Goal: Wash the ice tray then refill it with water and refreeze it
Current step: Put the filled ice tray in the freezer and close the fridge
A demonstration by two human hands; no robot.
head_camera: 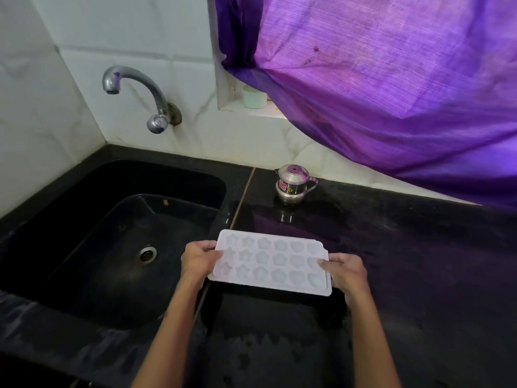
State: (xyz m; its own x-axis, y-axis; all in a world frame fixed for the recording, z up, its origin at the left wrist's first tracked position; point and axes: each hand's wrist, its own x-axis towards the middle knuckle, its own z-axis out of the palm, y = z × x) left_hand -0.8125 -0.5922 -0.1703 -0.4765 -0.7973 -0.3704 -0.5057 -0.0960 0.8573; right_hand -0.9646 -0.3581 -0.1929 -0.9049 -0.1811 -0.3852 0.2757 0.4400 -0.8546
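A white plastic ice tray [270, 261] with star, flower and heart shaped cells is held level just above the black counter, right of the sink. My left hand [199, 259] grips its left short edge and my right hand [345, 271] grips its right short edge. The cells face up; I cannot tell whether they hold ice or water. The black sink [84, 219] lies to the left, with a round drain [146, 254] in its floor. A steel tap [134, 91] juts from the tiled wall above the sink; no water runs from it.
A small steel pot with a spout and lid [293, 184] stands on the black counter [405, 261] behind the tray. A purple curtain [391, 79] hangs over the right side. A pale green cup [254, 98] sits on the window ledge.
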